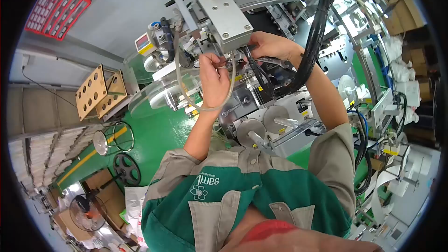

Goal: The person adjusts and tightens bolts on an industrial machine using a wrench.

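My left hand [215, 80] is raised under the front end of a machine's grey metal block [221, 16]. Its fingers are curled and pinched together close to small fittings there. A clear plastic tube [182, 86] loops down across the wrist. On the block's other side, my right hand [276, 46] reaches in with bent fingers, its fingertips partly hidden by the block. Just below that hand lies a shiny metal tool-like piece [275, 61], beside a bundle of black cables [313, 42]. What either hand grips, I cannot tell.
A wrench [235, 106] lies on the machine plate below my hands. Reels with clear discs [161, 94] stand at left, and grey rollers [252, 133] stick out toward me. A stool [101, 142] and a fan [87, 211] are at left on the green floor.
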The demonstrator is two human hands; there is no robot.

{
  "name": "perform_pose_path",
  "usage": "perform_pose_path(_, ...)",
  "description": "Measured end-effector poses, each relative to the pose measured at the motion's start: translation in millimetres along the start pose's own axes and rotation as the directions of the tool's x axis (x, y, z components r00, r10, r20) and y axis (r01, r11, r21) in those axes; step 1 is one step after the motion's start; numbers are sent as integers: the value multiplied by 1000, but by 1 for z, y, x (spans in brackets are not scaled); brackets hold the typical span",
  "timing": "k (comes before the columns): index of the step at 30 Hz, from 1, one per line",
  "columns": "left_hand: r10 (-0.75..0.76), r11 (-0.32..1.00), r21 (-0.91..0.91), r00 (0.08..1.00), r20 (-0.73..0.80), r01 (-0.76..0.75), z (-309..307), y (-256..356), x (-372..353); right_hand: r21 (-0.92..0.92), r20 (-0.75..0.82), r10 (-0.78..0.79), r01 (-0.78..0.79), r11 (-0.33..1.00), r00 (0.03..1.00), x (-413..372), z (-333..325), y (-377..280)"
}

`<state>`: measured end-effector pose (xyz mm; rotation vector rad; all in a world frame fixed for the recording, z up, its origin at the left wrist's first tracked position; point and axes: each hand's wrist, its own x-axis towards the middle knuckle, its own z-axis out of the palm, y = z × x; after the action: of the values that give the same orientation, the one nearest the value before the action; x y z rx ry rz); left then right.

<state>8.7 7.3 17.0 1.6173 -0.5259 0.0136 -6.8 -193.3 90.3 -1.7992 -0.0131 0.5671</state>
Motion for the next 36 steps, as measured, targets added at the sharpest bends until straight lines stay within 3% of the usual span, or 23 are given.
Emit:
perform_pose_path(2, 66, 995, -78, 998, -21, -67, 3, -3, -5, -83, 7, 16, -15, 996, 1000, 5, -3, 4)
perform_pose_path(5, 115, 989, -91, 993, -28, -117, -3, 4, -20, 52, 23, -37, 35, 998, 999, 2, 1, -1)
perform_pose_path(6, 61, 989, -142, 997, 51, -53, -13, 6, -31, 37, 5, -5, 5, 999, 1000, 0, 3, -7)
perform_pose_path(9, 44, 979, -201, 996, 77, -28, -23, -14, -69, 33, -52, 27, -25, 999, 998, 1, 4, -2)
perform_pose_path(11, -69, 990, -109, 986, 149, 86, -26, -25, -90, 33, -69, 49, -47, 998, 996, 2, 3, 1)
perform_pose_path(12, -49, 997, -55, 986, 161, 59, -23, -41, -99, 31, -64, 54, -53, 998, 996, 3, 4, 3)
perform_pose_path(14, -224, 967, 183, 934, 277, 177, -17, -70, -110, 85, -67, 60, -54, 995, 996, 5, 2, 8)
perform_pose_path(16, -198, 954, 278, 936, 292, 115, -5, -111, -123, 93, -43, 33, -29, 995, 999, 9, 0, 17)
perform_pose_path(18, -184, 889, 458, 890, 416, -31, 4, -127, -127, 139, -72, 35, -25, 990, 997, 9, -1, 22)
perform_pose_path(19, -252, 867, 498, 859, 445, -3, 9, -133, -129, 159, -65, 39, -28, 987, 997, 9, 0, 22)
perform_pose_path(21, -307, 785, 612, 798, 518, -96, 18, -143, -135, 198, -42, 33, -24, 980, 999, 8, 2, 17)
perform_pose_path(23, -333, 787, 613, 786, 520, -72, 26, -166, -146, 187, -23, 41, -36, 982, 999, 10, -2, 22)
perform_pose_path(25, -253, 755, 634, 816, 520, -170, 28, -178, -153, 207, -38, 68, -59, 976, 997, 8, -1, 19)
perform_pose_path(31, -269, 772, 630, 852, 449, -88, 37, -195, -164, 249, -23, 85, -77, 965, 996, 10, -5, 26)
perform_pose_path(34, -203, 765, 629, 876, 439, -138, 41, -201, -161, 289, -23, 108, -97, 952, 994, 8, -1, 20)
perform_pose_path(36, -260, 696, 685, 812, 522, -217, 46, -212, -160, 300, -22, 125, -113, 947, 992, 6, -2, 19)
